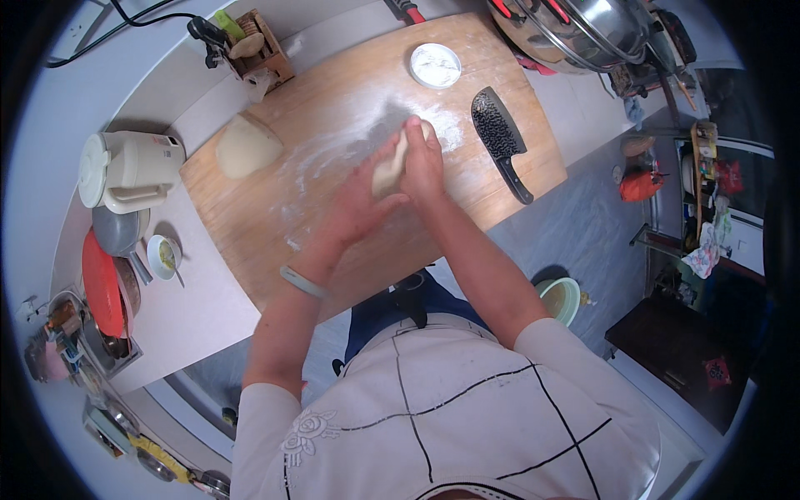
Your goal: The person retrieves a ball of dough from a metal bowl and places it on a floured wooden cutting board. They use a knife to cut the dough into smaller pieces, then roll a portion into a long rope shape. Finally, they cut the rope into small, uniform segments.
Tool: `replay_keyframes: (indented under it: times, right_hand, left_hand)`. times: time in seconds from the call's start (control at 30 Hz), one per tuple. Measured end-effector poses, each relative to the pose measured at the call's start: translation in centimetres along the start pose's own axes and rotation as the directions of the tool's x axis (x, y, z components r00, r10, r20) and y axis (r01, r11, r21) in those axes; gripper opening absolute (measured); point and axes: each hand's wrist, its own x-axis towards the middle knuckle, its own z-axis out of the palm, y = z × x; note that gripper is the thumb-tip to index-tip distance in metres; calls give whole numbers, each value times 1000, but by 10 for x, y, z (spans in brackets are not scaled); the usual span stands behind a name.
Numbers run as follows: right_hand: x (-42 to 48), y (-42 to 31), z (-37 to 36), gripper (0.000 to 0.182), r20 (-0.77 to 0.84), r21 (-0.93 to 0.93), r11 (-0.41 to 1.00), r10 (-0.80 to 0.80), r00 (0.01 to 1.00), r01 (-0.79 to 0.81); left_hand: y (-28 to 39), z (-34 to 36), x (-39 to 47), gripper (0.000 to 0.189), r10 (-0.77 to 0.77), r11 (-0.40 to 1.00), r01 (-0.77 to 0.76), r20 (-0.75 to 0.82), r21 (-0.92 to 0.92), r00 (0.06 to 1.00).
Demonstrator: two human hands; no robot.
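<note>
Between my two hands is a pale piece of dough (389,170), partly hidden by the fingers. My left hand (362,197) lies along its left side, fingers stretched out. Around its right side curls my right hand (424,159), with the thumb uppermost. Both hands are over a flour-dusted wooden board (375,256). A larger lump of dough (247,147) rests on the board's left part. To the right lies a cleaver (500,134) with a black handle and dark textured blade. Beyond the hands stands a round white dish of flour (435,65).
A cream electric kettle (134,169), a saucepan (117,231) and a small bowl with a spoon (164,256) stand on the counter at left. A wooden holder (265,47) is behind the board. A large steel pot (575,31) occupies the back right.
</note>
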Motion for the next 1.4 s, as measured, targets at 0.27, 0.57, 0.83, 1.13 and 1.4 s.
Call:
replay_keyframes:
  times: [0.27, 0.57, 0.83, 1.13, 1.4]
  right_hand:
    - [58, -3, -44, 23, 405, -803, 336, -299, 864, 493]
    - [51, 37, 23, 39, 784, -617, 99, -20, 621, 781]
    - [-45, 26, -75, 54, 856, -514, -36, 37, 515, 857]
    - [76, 26, 27, 49, 815, -565, -430, -155, 559, 704]
    - [-16, 19, -73, 57, 827, -482, -373, 104, 553, 792]
  left_hand:
    - [-23, -11, 20, 61, 167, 768, -124, -9, 629, 986]
    - [-19, 7, 25, 61, -36, 802, 56, -45, 594, 998]
    - [-12, 82, -87, 67, 30, 772, 6, -46, 636, 998]
    - [-36, -13, 43, 81, -70, 629, 162, -152, 761, 986]
    - [-12, 37, -59, 97, -38, 758, -16, 68, 652, 997]
